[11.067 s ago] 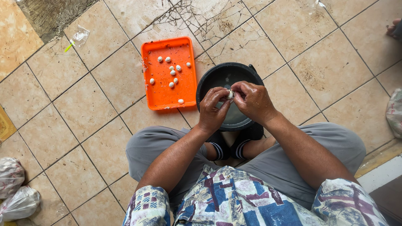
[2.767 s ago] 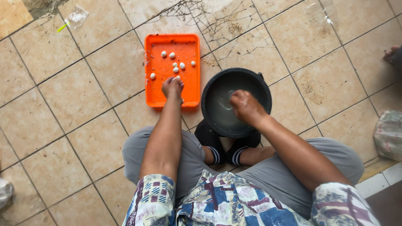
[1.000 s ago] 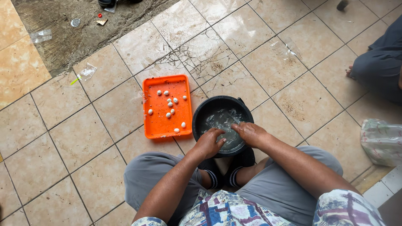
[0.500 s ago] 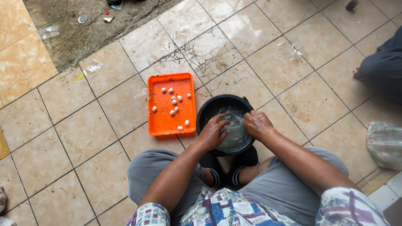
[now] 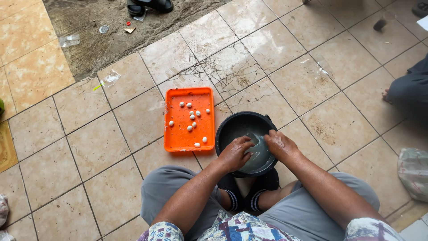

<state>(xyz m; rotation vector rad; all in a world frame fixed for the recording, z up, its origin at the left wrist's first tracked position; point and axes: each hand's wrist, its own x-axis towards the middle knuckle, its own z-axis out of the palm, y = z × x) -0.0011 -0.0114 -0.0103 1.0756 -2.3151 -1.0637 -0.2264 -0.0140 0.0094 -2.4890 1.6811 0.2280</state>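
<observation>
I sit on a tiled floor with a black bucket (image 5: 232, 127) between my feet, water inside it. My left hand (image 5: 235, 153) and my right hand (image 5: 279, 144) both reach into the bucket over the water, fingers curled toward each other. Whether they hold anything is hidden by the fingers and the water. To the left of the bucket lies an orange tray (image 5: 178, 134) with several small white round pieces (image 5: 192, 117) scattered on it.
Another person's leg and foot (image 5: 408, 91) are at the right edge. A clear plastic bag (image 5: 414, 172) lies at the lower right. Black sandals (image 5: 149, 5) and scraps of litter lie on the rough concrete strip at the top. Cracked tiles lie beyond the tray.
Earlier my left hand reached to the orange tray, then came back. Both hands now meet inside the bucket. The camera has tilted up and shows more floor.
</observation>
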